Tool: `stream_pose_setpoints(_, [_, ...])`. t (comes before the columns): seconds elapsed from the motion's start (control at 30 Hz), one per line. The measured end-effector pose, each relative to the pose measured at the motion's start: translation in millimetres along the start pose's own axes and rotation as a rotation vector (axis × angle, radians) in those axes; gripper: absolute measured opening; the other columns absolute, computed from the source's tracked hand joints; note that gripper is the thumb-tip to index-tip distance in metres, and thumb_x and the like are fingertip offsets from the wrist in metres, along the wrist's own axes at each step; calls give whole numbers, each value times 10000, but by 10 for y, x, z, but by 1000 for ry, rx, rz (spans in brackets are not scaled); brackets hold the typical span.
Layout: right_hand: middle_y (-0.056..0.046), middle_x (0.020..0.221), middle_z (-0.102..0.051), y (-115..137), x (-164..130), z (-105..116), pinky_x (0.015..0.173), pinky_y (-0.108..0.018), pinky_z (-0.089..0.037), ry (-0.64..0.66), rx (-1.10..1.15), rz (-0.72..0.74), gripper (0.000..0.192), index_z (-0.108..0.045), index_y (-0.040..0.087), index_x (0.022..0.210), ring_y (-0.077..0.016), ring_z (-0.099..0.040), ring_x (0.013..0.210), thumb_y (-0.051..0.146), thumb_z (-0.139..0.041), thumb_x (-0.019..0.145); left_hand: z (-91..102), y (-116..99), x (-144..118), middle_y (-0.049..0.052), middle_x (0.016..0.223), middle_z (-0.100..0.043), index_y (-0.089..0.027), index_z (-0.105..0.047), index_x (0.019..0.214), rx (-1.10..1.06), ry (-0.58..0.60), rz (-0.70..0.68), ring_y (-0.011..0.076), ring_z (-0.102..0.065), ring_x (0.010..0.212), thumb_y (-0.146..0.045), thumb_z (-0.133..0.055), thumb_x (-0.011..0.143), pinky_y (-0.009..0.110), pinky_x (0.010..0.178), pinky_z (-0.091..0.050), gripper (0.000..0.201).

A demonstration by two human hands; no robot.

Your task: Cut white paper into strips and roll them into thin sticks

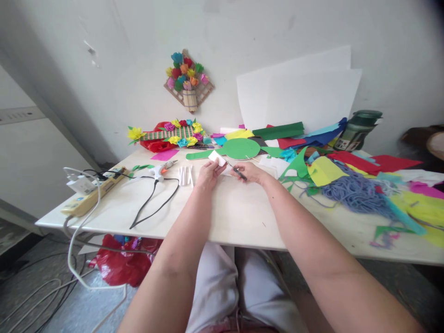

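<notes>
As far as the head view lets me judge, the left hand (208, 175) has its grip closed on a small piece of white paper (216, 157), pinched near its lower edge. Position noted: just in front of a green paddle-shaped piece (243, 148), near the middle of the tabletop (239, 217); whether the two touch, I cannot tell. The right hand (252, 172) has its grip wrapped around the dark handles of a pair of scissors (239, 173), blades pointing toward the paper. Whether the blades are apart or together is too fine for me to make out. Short white rolls (185, 176) lie just beside the left wrist.

Handling assessment, by my judgement: the paper should be very light, stiff enough to stand out from the fingers, yet easily creased or torn under a hard pinch. I find a light hold at the edge farthest from the blades the sound choice, fingertips well clear of the steel. The scissors should be rigid, heavier and not fragile; I would take them by the handles only.
</notes>
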State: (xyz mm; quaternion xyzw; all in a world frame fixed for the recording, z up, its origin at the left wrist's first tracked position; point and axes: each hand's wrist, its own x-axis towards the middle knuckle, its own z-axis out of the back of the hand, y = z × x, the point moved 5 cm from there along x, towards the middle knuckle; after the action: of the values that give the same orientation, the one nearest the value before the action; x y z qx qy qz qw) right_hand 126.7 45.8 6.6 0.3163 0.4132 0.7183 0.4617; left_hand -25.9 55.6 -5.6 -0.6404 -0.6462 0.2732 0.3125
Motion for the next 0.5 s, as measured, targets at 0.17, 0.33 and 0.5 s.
stream_pose_setpoints(0.17, [30, 579, -562, 13, -6, -3, 349, -147, -352, -3, -8, 11, 224, -612, 156, 790, -43, -446, 398, 340, -672, 676, -7, -7, -4, 78, 732, -683, -75, -622, 774, -7, 9, -11, 157, -682, 733, -97, -560, 827, 348, 854, -546, 85])
stream_pose_setpoints(0.33, [31, 571, -549, 28, -25, -13, 353, -156, -358, -12, -17, -1, 253, -616, 156, 803, -47, -440, 406, 361, -680, 670, 15, 3, 9, 93, 781, -691, -75, -636, 807, -10, -11, 11, 178, -683, 800, -113, -593, 810, 381, 898, -521, 56])
stream_pose_setpoints(0.5, [31, 569, -542, 33, -25, -25, 356, -165, -371, -10, -20, 13, 262, -615, 158, 795, -52, -439, 415, 377, -684, 667, 29, 7, 18, 92, 790, -689, -79, -628, 782, -16, -8, 0, 181, -678, 846, -117, -612, 796, 393, 931, -500, 43])
